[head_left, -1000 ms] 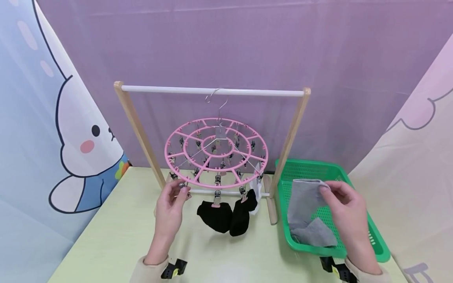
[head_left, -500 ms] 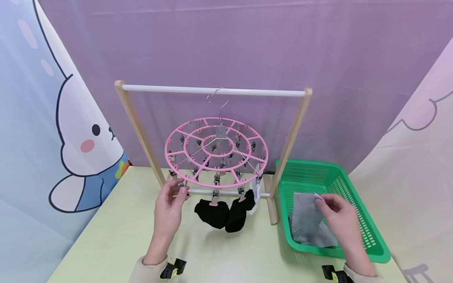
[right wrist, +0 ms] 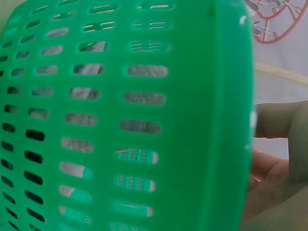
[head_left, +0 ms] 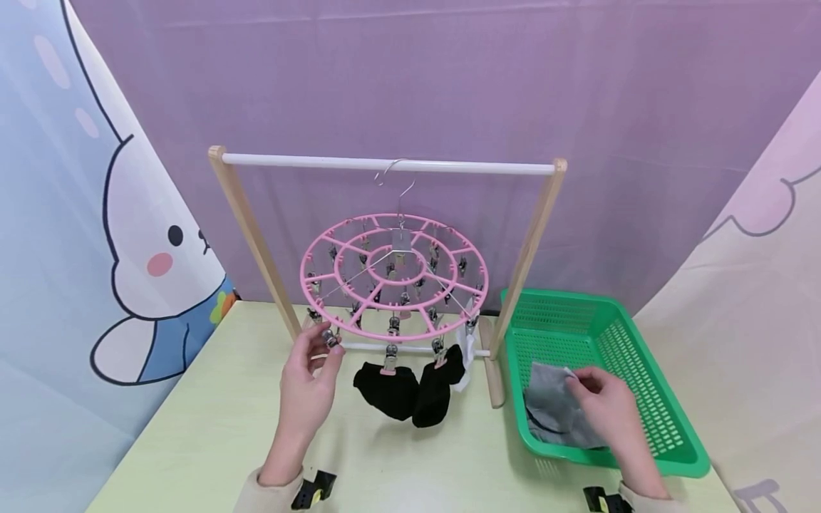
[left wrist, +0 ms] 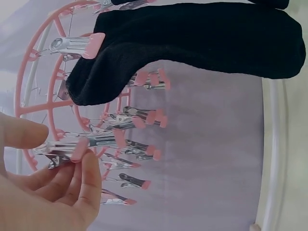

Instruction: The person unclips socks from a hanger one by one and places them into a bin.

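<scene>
My left hand (head_left: 309, 377) holds a metal clip (left wrist: 62, 150) with pink tips at the front left of the pink round hanger (head_left: 393, 336). In the left wrist view the thumb lies over the clip and the fingers curl beneath it. Two black socks (head_left: 387, 390) hang from clips just to the right. Over the green basket (head_left: 673, 399), my right hand (head_left: 609, 406) pinches the top edge of a grey sock (head_left: 553, 399), whose lower part lies bunched in the basket. In the right wrist view the basket wall (right wrist: 192, 120) hides the sock's upper edge and part of the hand.
A wooden stand with a white bar (head_left: 474, 167) carries the hanger by its hook. Several other clips (left wrist: 134, 180) dangle from the rings. Something white (head_left: 466, 353) hangs behind the black socks. A purple curtain (head_left: 410, 78) closes off the back.
My right hand has moved down and slightly left, lowering the grey sock further into the basket. The left hand stays at the clip, which has tilted a little between its fingers.
</scene>
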Demonstrator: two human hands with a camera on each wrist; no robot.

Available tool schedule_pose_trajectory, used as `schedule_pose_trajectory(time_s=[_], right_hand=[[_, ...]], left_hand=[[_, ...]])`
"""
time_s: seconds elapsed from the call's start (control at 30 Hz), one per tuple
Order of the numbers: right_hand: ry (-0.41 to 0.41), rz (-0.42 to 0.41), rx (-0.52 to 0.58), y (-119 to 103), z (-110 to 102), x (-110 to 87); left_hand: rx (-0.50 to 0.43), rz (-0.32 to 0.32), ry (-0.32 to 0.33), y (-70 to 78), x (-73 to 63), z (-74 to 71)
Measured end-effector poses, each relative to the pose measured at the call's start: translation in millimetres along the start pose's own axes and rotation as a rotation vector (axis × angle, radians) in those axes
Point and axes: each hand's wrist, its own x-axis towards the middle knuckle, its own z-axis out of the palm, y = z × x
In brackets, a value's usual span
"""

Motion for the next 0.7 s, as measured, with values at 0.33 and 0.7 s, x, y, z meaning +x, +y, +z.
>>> schedule_pose_trajectory(time_s=[0.33, 0.7], right_hand=[[-0.021, 0.014, -0.040, 2.6, 3.3, -1.5], [-0.022, 0.023, -0.055, -6.1, 1.6, -10.2]], left_hand=[[0.123, 0.128, 0.090, 8.2, -5.6, -4.7], [0.088, 0.632, 0.242, 27.2, -9.5, -4.5]])
